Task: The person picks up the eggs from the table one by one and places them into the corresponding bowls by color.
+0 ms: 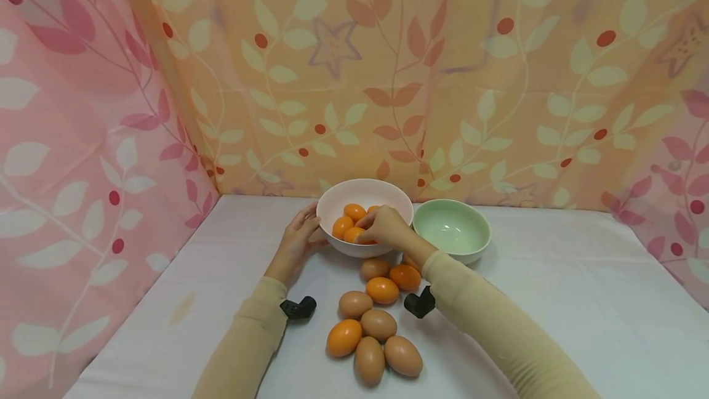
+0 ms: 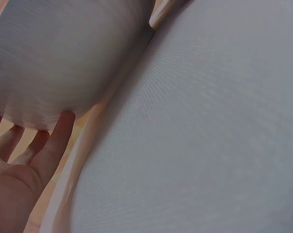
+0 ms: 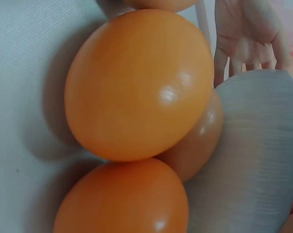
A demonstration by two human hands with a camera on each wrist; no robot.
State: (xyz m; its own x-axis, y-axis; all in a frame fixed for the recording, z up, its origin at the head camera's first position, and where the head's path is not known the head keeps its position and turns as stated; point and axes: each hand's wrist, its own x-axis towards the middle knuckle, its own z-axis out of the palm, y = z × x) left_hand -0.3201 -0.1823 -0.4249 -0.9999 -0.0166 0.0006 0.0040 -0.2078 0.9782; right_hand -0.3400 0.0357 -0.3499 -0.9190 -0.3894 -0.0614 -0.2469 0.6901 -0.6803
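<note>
A pale pink bowl [image 1: 346, 249] with several orange eggs [image 1: 341, 227] inside stands near the back of the table. My left hand [image 1: 299, 236] is at the bowl's left side, and in the left wrist view its straight fingertips touch the outer wall [image 2: 71, 53]. Inside the bowl, the thumb and fingers of my right hand [image 1: 390, 228] are around an orange egg [image 1: 353, 235]; the palm is hidden. More eggs lie in front of the bowl, among them an orange egg [image 3: 139, 85] and a brown egg [image 3: 199, 141].
A light green bowl [image 1: 451, 226] stands right beside the pink one, partly behind my right forearm. Nearer me lies a loose group of orange eggs [image 1: 344, 338] and brown eggs [image 1: 403, 356] on the white tablecloth [image 1: 554, 300]. Patterned curtains [image 1: 332, 109] close off the back and sides.
</note>
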